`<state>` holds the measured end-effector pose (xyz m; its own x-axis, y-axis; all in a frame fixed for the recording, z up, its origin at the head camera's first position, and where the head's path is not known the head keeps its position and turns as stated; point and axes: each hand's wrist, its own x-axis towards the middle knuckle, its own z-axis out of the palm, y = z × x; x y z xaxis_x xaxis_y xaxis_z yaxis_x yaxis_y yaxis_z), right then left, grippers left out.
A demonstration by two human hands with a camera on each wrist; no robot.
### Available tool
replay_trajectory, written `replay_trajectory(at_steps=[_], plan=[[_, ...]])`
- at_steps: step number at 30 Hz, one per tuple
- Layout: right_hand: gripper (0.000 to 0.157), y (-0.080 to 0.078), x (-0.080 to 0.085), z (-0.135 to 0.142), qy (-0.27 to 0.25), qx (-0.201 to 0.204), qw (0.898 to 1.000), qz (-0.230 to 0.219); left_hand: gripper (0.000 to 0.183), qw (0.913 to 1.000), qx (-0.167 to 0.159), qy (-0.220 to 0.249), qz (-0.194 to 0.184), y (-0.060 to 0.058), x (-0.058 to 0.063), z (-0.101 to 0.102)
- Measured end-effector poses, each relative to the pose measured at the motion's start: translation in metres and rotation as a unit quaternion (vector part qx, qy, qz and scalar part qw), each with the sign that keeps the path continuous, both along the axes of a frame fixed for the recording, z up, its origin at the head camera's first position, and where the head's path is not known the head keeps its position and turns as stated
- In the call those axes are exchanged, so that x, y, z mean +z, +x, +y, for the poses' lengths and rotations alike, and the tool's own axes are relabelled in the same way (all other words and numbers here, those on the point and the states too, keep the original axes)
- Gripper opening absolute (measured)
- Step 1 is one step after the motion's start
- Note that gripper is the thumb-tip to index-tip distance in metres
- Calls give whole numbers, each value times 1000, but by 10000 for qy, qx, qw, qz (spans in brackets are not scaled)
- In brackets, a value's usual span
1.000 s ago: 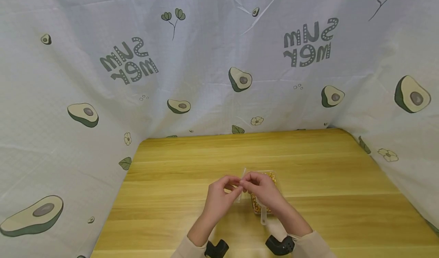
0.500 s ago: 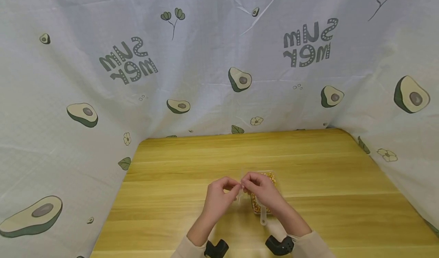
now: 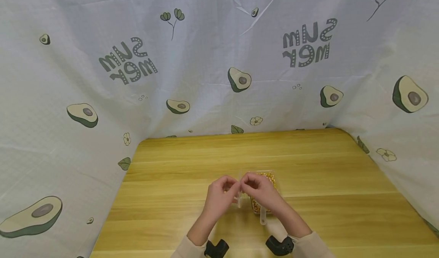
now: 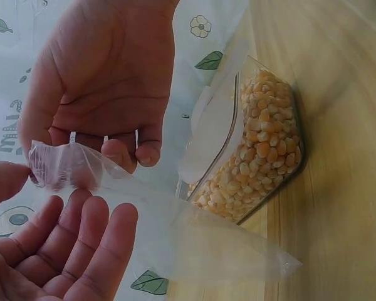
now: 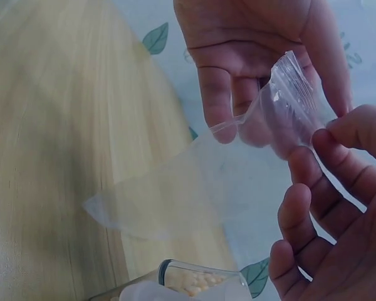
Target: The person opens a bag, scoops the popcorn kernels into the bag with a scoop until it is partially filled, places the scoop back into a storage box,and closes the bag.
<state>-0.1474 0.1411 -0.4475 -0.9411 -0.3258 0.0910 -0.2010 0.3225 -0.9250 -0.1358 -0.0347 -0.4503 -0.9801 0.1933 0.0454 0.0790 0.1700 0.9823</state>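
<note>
A clear zip-lock bag [image 4: 200,232] hangs between the two hands, its ribbed top edge upmost in the wrist views and its body looking flat. My left hand [image 3: 221,192] pinches the top edge between thumb and forefinger, the other fingers loosely bent. From the opposite side my right hand [image 3: 263,190] pinches the same edge, close to the left fingertips. In the head view only a thin strip of the bag [image 3: 239,201] shows below the fingers. Whether the bag's mouth is parted I cannot tell.
Under the right hand stands a clear rectangular container [image 3: 256,212] of yellow corn kernels [image 4: 263,138]. A whitish translucent scoop [image 3: 263,217] lies in it, handle over the near edge. The wooden table [image 3: 164,197] is bordered by a printed cloth [image 3: 205,67] behind and at both sides.
The bag, which showed above the fingertips a second ago, now shows mostly below them. The fingertips have shifted slightly along its edge; the container and scoop stay put.
</note>
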Motion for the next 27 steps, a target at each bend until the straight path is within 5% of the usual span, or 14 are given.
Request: replay_trajectory(at_steps=[11,27], plan=[[12,1,-1,2,93,288,9995,1,16,9999,-8,98,-72,1,1,0],[11,3,0,0,388,-32,9990,218,12,9995,-154,-284,65,2,-2,-1]])
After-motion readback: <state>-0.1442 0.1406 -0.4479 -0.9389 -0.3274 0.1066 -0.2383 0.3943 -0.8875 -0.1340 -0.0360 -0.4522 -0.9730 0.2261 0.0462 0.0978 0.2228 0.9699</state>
